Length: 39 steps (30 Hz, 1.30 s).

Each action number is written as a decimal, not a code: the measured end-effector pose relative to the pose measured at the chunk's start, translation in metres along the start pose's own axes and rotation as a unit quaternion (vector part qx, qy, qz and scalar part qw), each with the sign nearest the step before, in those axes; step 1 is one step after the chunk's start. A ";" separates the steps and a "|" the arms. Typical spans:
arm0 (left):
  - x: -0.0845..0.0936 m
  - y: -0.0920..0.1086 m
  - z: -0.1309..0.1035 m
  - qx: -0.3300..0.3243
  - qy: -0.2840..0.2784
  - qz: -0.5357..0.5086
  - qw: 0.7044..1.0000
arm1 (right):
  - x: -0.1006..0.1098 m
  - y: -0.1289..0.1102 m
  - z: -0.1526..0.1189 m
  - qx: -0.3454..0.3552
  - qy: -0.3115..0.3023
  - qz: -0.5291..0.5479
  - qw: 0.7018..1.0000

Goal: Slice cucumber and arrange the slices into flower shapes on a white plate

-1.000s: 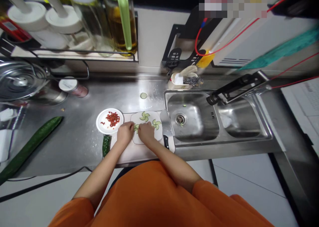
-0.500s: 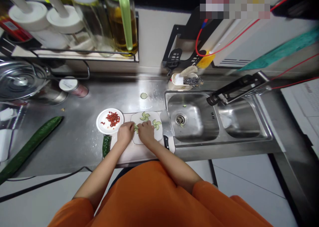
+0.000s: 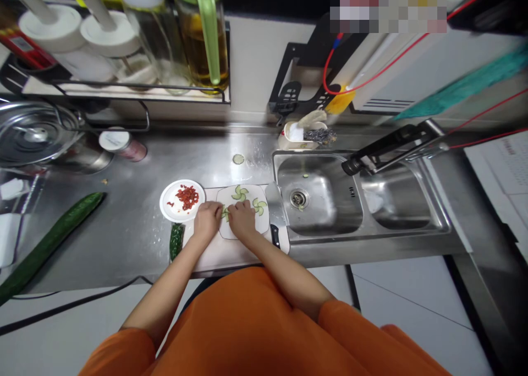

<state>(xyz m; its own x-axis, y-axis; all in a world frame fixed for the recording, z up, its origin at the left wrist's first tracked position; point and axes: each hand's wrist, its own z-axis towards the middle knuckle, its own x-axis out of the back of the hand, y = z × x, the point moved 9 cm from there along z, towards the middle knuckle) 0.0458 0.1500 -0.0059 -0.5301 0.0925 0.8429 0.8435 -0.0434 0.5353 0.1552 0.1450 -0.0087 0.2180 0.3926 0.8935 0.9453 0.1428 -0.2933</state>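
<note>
A white square plate (image 3: 258,228) lies on a pale cutting board (image 3: 212,261). Two pinwheels of cucumber slices (image 3: 239,192) show on it, one at the back and one at the right. More slices (image 3: 225,213) lie at its left side, between my hands. My left hand (image 3: 207,221) is at the plate's left edge, fingers closed on something I cannot make out. My right hand (image 3: 242,220) rests over the plate, its fingers bent together by the same slices; what they hold is hidden. A round white plate (image 3: 170,194) with chopped red pieces (image 3: 188,197) sits behind my left hand.
A cleaver (image 3: 278,205) lies at the board's right, beside a double sink (image 3: 322,200). Left are a cucumber piece (image 3: 176,241), a whole cucumber (image 3: 55,241), a can (image 3: 124,145) and a lidded pot (image 3: 78,150). One slice (image 3: 238,159) lies behind the plate.
</note>
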 end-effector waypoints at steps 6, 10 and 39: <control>0.003 0.001 -0.001 -0.015 0.014 -0.015 1.000 | 0.002 0.001 -0.002 -0.003 0.004 0.011 1.000; 0.005 -0.002 -0.005 -0.024 0.030 -0.026 0.999 | 0.004 0.000 -0.003 0.002 0.009 0.016 1.000; 0.024 -0.013 -0.019 0.017 0.040 -0.038 0.998 | 0.019 0.014 -0.007 -0.011 0.037 0.051 0.998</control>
<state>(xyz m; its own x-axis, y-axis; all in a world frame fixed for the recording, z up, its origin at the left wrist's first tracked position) 0.0205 0.1339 0.0088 -0.5967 0.0149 0.8023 0.8023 -0.0061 0.5968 0.1742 0.1480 0.0067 0.3310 0.3351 0.8821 0.9218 0.0853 -0.3783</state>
